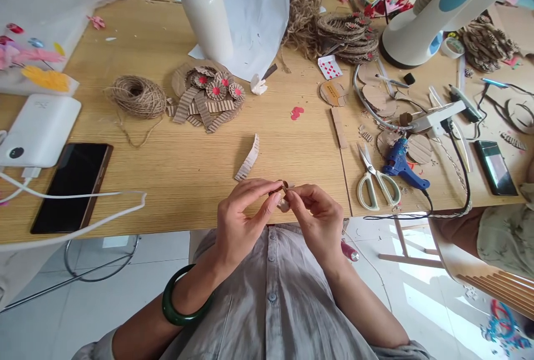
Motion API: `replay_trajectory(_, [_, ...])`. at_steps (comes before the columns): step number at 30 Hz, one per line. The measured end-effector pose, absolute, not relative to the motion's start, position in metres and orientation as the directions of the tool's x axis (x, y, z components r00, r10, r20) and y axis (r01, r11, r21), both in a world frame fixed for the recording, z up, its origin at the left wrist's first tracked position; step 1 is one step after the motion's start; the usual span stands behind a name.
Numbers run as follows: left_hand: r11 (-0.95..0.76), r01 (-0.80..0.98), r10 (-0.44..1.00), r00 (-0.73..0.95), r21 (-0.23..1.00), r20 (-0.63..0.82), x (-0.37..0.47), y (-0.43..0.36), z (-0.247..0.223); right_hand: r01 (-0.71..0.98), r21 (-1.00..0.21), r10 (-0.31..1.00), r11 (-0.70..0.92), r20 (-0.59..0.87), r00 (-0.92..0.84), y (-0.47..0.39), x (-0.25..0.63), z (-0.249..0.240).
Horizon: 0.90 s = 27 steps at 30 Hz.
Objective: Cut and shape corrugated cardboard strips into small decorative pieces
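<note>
Close to the table's front edge, my left hand [249,210] and my right hand [316,216] meet fingertip to fingertip. Both pinch a small curled cardboard strip [284,185], mostly covered by the fingers. A pale end of it, or a second piece, shows just below; I cannot tell which. Beyond my left hand lies a loose fringed corrugated strip [248,158]. Farther back sits a cardboard disc [179,80] bearing strips and rolled flowers [216,90] with red centres. Several red paper bits [297,113] lie on the wood.
Right of my hands are scissors [374,179], a blue glue gun [403,165] and its cable. Twine [139,97], a phone [72,187] and a power bank [39,129] with a white cable lie left. A white bottle [208,20] and a lamp base [411,37] stand behind.
</note>
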<state>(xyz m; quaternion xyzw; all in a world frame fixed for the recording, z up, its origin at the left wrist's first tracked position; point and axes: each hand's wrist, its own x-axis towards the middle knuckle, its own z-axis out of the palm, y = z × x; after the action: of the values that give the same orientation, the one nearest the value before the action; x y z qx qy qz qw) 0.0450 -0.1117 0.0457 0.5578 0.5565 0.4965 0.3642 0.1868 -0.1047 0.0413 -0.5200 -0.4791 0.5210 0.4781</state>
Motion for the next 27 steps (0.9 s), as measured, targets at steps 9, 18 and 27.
replay_trajectory(9, [-0.017,0.190,0.986,-0.160,0.982,0.048,0.044,-0.113,0.043,-0.177,-0.953,0.970,-0.244,-0.237,-0.060,-0.099,0.184,0.035])
replay_trajectory(18, [-0.117,0.421,0.971,-0.143,0.899,0.193,0.040,-0.108,0.041,-0.123,-0.965,0.973,-0.231,-0.230,-0.028,-0.100,0.180,0.025])
replay_trajectory(27, [-0.086,0.367,0.984,-0.115,0.926,0.137,0.034,-0.107,0.040,-0.040,-0.992,0.992,-0.123,-0.122,-0.013,-0.104,0.180,0.017])
